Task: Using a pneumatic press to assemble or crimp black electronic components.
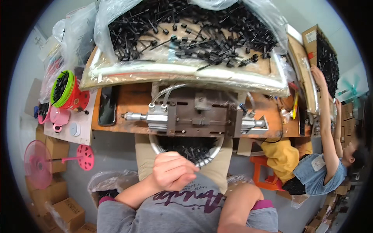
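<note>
My left hand is closed over my lap, its fingers curled and the thumb against them. What it holds, if anything, is hidden. Just beyond it lies a white-rimmed round container of small black plastic parts, partly covered by the hand. My right forearm bends down toward the lower edge, and the right hand is out of the picture. In front of me a dark metal fixture is mounted at the table edge, with a silver air cylinder on its left and clear hoses above.
Behind the fixture, a plastic-lined tray bears a heap of black stemmed parts. At left are a black phone, a green-rimmed bucket and a pink fan. On the right, a co-worker reaches toward a carton.
</note>
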`<action>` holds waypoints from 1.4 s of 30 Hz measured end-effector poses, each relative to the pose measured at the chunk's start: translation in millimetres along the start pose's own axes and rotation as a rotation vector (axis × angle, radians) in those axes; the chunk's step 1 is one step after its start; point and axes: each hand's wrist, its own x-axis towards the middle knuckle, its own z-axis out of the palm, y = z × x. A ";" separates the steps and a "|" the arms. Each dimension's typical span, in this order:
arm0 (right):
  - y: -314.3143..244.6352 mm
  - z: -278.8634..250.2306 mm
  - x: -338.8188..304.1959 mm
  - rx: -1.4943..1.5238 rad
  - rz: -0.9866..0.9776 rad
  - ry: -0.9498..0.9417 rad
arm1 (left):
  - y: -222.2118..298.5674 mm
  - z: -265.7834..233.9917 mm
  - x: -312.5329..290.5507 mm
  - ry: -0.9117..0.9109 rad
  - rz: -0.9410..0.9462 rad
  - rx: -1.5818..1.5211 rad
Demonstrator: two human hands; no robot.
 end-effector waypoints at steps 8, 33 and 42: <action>-14.0 -97.6 -32.4 -0.852 0.309 -0.702 | -9.1 -1.6 -8.4 0.036 -0.046 0.083; 266.7 -179.0 -27.3 -1.522 1.172 -1.544 | -13.4 2.0 -31.9 0.018 -0.152 0.304; 262.8 -184.8 -15.0 -1.361 1.105 -1.361 | -19.2 6.8 -32.6 -0.026 -0.149 0.288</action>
